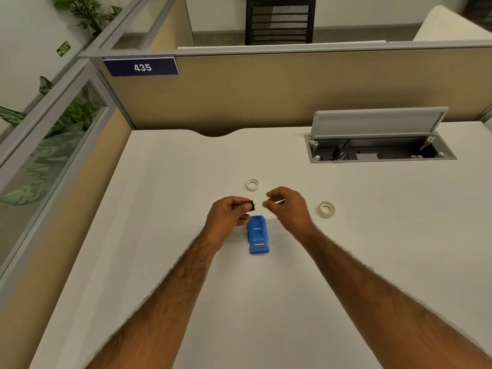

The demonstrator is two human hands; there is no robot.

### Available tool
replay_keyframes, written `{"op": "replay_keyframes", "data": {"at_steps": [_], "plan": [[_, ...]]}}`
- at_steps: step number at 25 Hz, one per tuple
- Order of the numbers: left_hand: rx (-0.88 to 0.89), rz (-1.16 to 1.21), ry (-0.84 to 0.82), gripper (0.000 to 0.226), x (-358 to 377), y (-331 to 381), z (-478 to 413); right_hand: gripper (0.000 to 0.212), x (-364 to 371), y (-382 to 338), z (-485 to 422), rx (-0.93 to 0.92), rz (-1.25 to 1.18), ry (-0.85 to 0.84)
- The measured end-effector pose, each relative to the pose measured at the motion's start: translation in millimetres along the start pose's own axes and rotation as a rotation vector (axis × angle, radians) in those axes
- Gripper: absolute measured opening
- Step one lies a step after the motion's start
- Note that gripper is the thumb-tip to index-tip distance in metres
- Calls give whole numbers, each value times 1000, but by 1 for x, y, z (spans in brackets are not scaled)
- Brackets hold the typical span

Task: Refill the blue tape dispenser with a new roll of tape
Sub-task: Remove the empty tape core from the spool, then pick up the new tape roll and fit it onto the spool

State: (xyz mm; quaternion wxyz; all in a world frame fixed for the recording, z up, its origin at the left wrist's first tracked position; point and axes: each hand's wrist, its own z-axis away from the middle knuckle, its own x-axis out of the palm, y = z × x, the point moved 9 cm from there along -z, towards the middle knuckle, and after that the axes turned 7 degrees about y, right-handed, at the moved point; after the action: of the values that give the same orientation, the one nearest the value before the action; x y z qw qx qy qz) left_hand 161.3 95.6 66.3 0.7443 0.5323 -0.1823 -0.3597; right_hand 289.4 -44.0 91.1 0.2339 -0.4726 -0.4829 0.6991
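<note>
The blue tape dispenser (257,238) lies on the white desk (186,262), with no roll visible in it. Just above its far end, my left hand (230,213) pinches a small black spool hub (252,205) between thumb and fingers. My right hand (288,206) hovers to the right of the hub, fingers curled and close together, with a pale sliver by the fingers that I cannot identify. One whitish tape roll (252,185) lies flat beyond my hands. A second tape roll (327,209) lies to the right of my right hand.
An open cable tray (380,150) with its raised lid is sunk in the desk at the back right. Tan cubicle partitions (266,97) close the back and left sides, one bearing a plate marked 435.
</note>
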Motion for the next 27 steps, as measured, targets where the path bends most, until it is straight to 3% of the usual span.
{"op": "replay_keyframes", "data": {"at_steps": [4, 9, 14, 21, 27], "plan": [[-6, -21, 2, 14, -7, -2, -3, 22, -67, 44, -25, -13, 419, 225], [-14, -47, 17, 13, -9, -8, -7, 49, -77, 83, -37, 27, 821, 40], [-2, -46, 16, 15, -8, -6, -8, 29, -76, 86, -41, -3, 968, 70], [14, -35, 4, 19, -8, 2, -6, 22, -84, 96, -35, 20, 914, 112], [43, -46, -17, 22, -5, 6, 2, 41, -51, 49, -12, 29, 242, 11]]}}
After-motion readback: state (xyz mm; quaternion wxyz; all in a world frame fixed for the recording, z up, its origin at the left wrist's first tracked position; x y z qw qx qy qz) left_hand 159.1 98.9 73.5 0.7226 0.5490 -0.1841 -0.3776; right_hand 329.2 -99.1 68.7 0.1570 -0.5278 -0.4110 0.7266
